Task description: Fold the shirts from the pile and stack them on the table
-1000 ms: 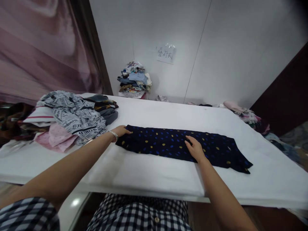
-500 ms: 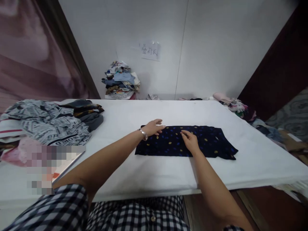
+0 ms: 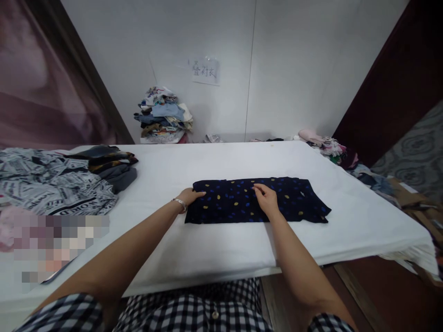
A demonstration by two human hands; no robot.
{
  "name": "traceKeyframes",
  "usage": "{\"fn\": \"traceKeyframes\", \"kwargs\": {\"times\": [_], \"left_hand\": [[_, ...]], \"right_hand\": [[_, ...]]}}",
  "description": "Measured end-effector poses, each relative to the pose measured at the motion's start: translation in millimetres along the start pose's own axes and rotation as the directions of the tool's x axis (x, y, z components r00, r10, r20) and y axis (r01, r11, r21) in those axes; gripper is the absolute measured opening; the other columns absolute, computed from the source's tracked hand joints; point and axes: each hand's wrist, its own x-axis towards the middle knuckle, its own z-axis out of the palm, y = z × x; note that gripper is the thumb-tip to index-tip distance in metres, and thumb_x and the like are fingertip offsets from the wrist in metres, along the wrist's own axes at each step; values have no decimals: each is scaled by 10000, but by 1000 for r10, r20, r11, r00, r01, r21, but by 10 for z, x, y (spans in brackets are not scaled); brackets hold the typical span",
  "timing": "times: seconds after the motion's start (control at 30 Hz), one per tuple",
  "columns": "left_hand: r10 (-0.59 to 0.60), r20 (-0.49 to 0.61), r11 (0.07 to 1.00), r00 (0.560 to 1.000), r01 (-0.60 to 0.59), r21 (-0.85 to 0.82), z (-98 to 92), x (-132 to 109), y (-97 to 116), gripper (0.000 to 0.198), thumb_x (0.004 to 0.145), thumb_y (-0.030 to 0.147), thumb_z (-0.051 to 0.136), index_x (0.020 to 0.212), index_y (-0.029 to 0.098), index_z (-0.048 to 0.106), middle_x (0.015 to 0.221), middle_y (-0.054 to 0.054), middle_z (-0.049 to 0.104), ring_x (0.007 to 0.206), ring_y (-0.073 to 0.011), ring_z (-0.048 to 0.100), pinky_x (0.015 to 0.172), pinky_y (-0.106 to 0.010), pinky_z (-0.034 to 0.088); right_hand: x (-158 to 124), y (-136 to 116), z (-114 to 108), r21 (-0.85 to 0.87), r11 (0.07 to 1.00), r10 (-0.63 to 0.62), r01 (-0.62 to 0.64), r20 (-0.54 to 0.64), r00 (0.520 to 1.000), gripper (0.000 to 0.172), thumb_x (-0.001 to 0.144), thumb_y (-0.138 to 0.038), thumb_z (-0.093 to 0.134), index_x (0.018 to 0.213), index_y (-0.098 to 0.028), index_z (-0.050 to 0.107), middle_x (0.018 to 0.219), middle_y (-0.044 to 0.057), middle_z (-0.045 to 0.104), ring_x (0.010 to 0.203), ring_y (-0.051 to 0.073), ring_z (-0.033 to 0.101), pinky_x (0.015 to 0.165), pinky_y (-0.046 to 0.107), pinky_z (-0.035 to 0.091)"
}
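Note:
A dark navy shirt (image 3: 228, 210) with blue and yellow spots lies on the table, folded into a long flat strip, one corner sticking out at its right end. My left hand (image 3: 189, 196), a silver bracelet at its wrist, is closed on the strip's left edge. Its thumb lies on top of the cloth, and its other fingers are mostly hidden at the edge. Over the middle of the shirt is my right hand (image 3: 268, 199), its fingers curled in with the tips close together. I see no cloth pinched in them, and cannot tell whether they touch the shirt.
A white cloth covers the table (image 3: 221, 253). Rumpled clothes (image 3: 58, 180) lie at the left, beside a blurred flat object (image 3: 62, 249). A tall clothes pile (image 3: 164, 115) stands at the back wall under a paper sign (image 3: 206, 71). More clothes (image 3: 328, 145) lie along the far right edge.
My left hand has moved left from above the shirt to its left edge and closed there. My right hand stays over the middle, its fingers more curled. The view has shifted slightly right.

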Motion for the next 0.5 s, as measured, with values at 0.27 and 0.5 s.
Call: {"fn": "traceKeyframes", "kwargs": {"times": [0.27, 0.5], "left_hand": [[103, -224, 994, 969, -94, 51, -567, 12, -154, 418, 598, 357, 766, 951, 185, 624, 987, -86, 693, 993, -284, 630, 828, -356, 509], [-115, -246, 991, 963, 93, -99, -902, -15, -745, 601, 656, 561, 688, 1070, 132, 616, 1038, -158, 679, 987, -319, 643, 744, -377, 538]], "right_hand": [[-32, -3, -21, -57, 998, 7, -5, 35, 999, 301, 822, -380, 509, 960, -211, 717, 927, 67, 740, 865, 231, 682, 833, 385, 538], [-61, -48, 41, -283, 955, -13, 89, 261, 965, 276, 824, -295, 512, 998, -230, 715, 1039, 56, 720, 997, 223, 649, 930, 398, 499]]}}
